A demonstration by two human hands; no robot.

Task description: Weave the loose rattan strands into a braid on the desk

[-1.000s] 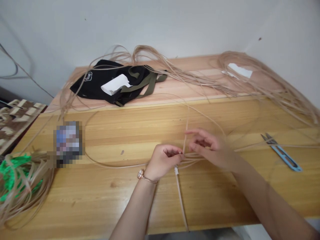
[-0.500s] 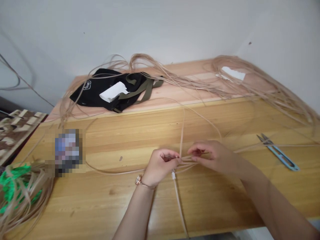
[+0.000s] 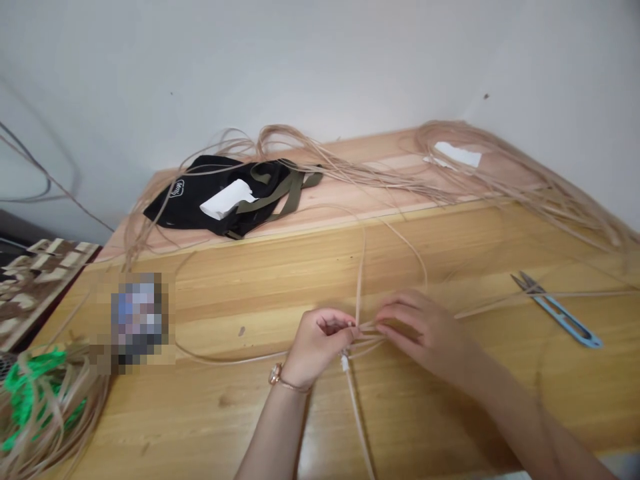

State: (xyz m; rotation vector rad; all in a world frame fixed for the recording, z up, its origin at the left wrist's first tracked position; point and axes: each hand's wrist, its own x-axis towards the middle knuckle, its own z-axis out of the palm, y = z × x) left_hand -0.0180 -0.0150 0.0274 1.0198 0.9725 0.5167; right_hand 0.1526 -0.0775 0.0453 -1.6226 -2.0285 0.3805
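Observation:
Several thin, flat cane strips (image 3: 367,337) cross in a small bundle between my hands on the wooden table (image 3: 225,300). My left hand (image 3: 320,343), with a rose-gold watch (image 3: 275,375) on its wrist, pinches the crossing at its near side. My right hand (image 3: 420,330) comes in from the right, its fingers curled over the same strips. One strip rises upright from the crossing. Another runs toward me past a small white tag (image 3: 345,363). The crossing's centre is partly hidden by my fingers.
Long cane strands loop over the far table, around a black bag with olive straps (image 3: 220,200). Blue-handled snips (image 3: 560,320) lie to the right. A pixelated object (image 3: 139,320), a cane bundle with green binding (image 3: 35,407) and a patterned mat (image 3: 35,293) lie left.
My right hand has moved in toward my left and its fingers have closed over the strips. The whole scene sits lower in the frame as my head shifts.

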